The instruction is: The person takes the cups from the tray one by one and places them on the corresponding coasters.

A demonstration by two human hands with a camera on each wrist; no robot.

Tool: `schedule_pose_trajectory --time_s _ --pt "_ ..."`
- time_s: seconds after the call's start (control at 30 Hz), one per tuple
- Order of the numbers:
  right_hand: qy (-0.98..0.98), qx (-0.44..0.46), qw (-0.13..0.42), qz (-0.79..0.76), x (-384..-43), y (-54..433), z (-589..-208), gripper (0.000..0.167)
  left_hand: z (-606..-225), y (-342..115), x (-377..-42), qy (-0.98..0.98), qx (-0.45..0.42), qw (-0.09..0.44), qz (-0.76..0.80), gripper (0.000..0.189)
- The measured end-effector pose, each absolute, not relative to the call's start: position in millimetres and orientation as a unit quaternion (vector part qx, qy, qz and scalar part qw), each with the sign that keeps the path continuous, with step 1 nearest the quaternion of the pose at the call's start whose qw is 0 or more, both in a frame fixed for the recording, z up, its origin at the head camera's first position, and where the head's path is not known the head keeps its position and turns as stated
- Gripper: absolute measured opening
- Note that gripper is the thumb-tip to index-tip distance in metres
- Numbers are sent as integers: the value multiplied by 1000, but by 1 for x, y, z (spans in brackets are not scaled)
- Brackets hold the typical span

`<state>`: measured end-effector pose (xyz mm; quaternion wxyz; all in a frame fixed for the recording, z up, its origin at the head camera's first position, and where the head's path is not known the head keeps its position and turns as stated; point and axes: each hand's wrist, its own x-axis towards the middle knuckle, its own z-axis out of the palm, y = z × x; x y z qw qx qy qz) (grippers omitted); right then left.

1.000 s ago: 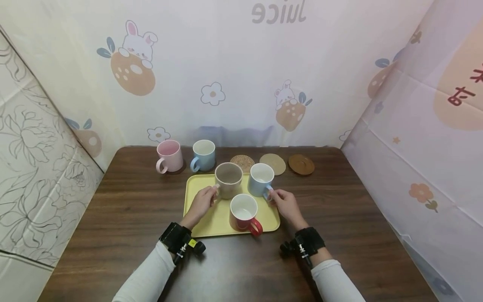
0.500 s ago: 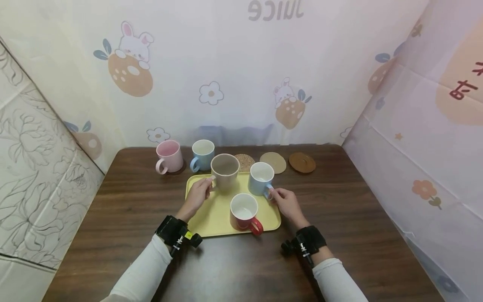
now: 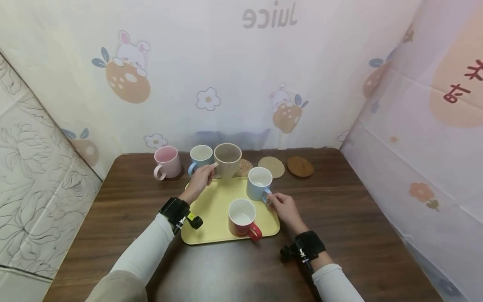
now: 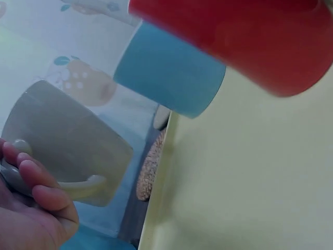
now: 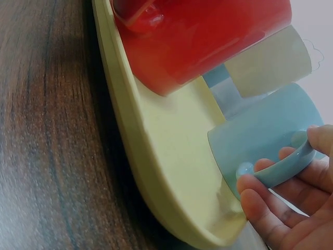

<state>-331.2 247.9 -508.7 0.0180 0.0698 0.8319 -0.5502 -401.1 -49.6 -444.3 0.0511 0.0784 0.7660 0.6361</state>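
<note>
My left hand (image 3: 200, 180) grips the handle of a beige-grey mug (image 3: 227, 159), held up over the far edge of the yellow tray (image 3: 201, 222). In the left wrist view, fingers (image 4: 39, 174) curl round that handle and the grey mug (image 4: 67, 140) hangs clear of the tray. On the tray's right side stands a light blue mug (image 3: 256, 192); my right hand (image 3: 285, 208) pinches its handle. The right wrist view shows the blue mug (image 5: 260, 138) with thumb and fingers about the handle. A red mug with white inside (image 3: 241, 226) stands at the tray's front.
Along the table's back stand a pink mug (image 3: 168, 162) on a dark coaster and another blue mug (image 3: 201, 155). Right of them lie a speckled cork coaster (image 3: 246, 166), a tan round coaster (image 3: 273, 166) and a brown wooden coaster (image 3: 300, 166). A printed curtain (image 3: 234, 84) hangs behind.
My left hand has lifted the beige-grey mug off the tray and carried it away from me toward the cork coaster. The right hand stays at the light blue mug's handle.
</note>
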Motion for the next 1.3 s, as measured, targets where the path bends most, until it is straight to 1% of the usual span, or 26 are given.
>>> schedule_pose_trajectory --time_s 0.03,0.23,0.47,0.73,1.0,1.3 --pt "833 72 18 -548 -331 249 -508 38 -440 -47 -403 766 81 53 635 35" --pt "833 76 21 -548 -331 249 -508 39 -447 -39 -425 758 92 48 644 40" --pt "834 80 10 -545 -330 251 -506 37 -461 -26 -444 727 99 66 677 42" --pt "831 74 10 -551 -327 246 -508 32 -472 -15 -455 718 86 85 685 35" --pt "816 68 -4 -574 -326 240 -514 33 -478 -13 -459 726 84 87 678 37" --pt "819 64 -5 -570 -329 243 -508 34 -483 -3 -467 714 79 94 689 33"
